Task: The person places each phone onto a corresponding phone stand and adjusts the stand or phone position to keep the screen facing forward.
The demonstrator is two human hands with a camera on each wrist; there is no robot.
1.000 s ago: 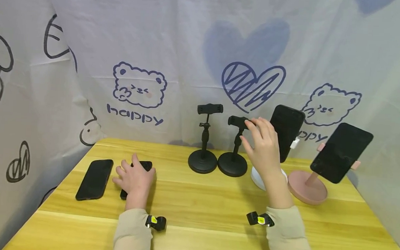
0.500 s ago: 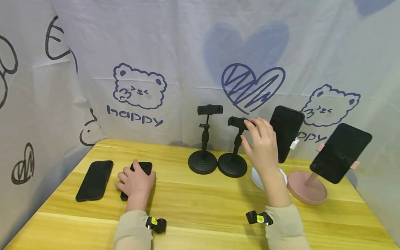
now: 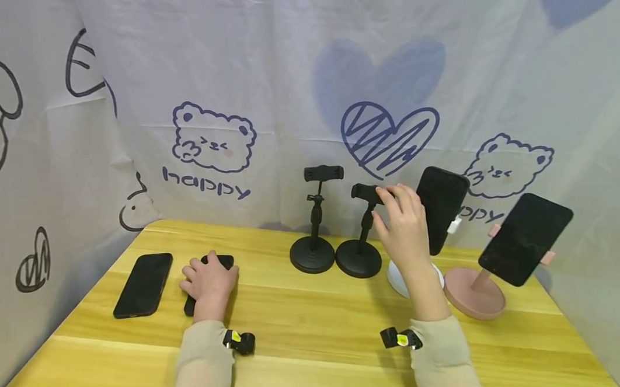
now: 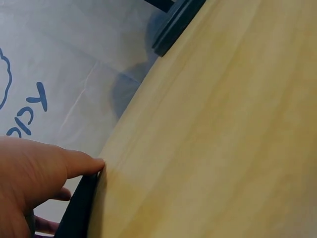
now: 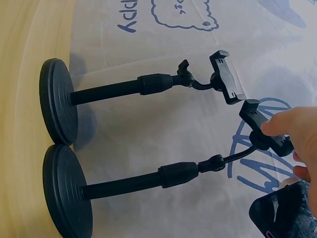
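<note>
My left hand lies over a black smartphone flat on the table. In the left wrist view its thumb presses one edge of the phone, and the fingers are partly hidden round the far side. My right hand grips the clamp of a black phone stand by its right end. The right wrist view shows the thumb on this clamp, which holds no phone. Close by on the left stands a second black phone stand, its clamp also without a phone.
Left of my left hand lies another black smartphone. At the right, a white stand and a pink stand each hold a phone, both tilted. A printed curtain hangs behind the wooden table.
My left hand has lowered onto the smartphone, and its fingers have drawn in round it. The right hand has stayed at the stand's clamp. The head view has shifted slightly.
</note>
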